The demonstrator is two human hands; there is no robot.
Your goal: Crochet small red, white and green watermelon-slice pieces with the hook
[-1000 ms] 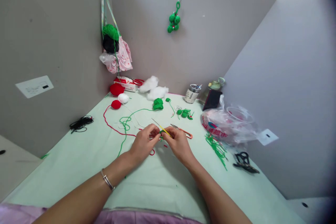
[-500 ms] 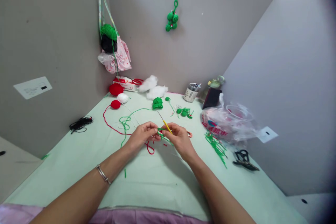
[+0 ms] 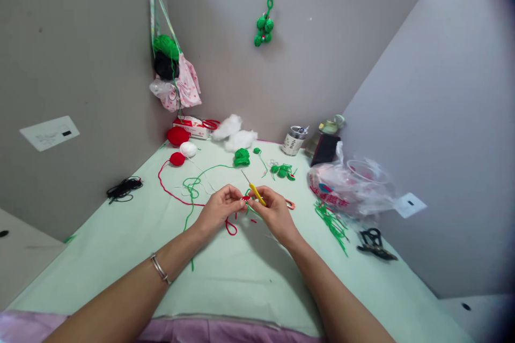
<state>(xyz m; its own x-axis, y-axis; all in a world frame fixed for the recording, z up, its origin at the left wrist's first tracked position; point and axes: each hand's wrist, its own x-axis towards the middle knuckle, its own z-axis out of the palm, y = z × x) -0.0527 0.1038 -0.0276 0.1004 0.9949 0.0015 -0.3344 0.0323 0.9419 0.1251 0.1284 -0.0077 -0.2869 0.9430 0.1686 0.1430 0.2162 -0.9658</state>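
Between my two hands is a small crochet piece [image 3: 245, 199], its red face showing with bits of white and green at the edge. My left hand [image 3: 220, 206] pinches its left side between thumb and fingers. The fingers of my right hand [image 3: 276, 213] close on its right side and also hold a yellow-handled crochet hook [image 3: 257, 194], whose metal tip points up and to the left, away from the piece. Red yarn [image 3: 177, 196] runs from the left toward my left hand, and green yarn [image 3: 196, 182] lies looped beside it. My fingers partly cover the piece.
Behind my hands lie a green yarn ball [image 3: 242, 157], red yarn balls [image 3: 177, 159], a white ball [image 3: 188, 149] and stuffing [image 3: 240, 141]. To the right are a plastic bag [image 3: 346, 185], cut green strands [image 3: 332, 225] and black scissors [image 3: 376, 245]. Black cord [image 3: 124, 189] lies left.
The crochet piece has been turned, so its red face shows where a green and white edge showed before. The yellow hook has tilted slightly in my right hand.
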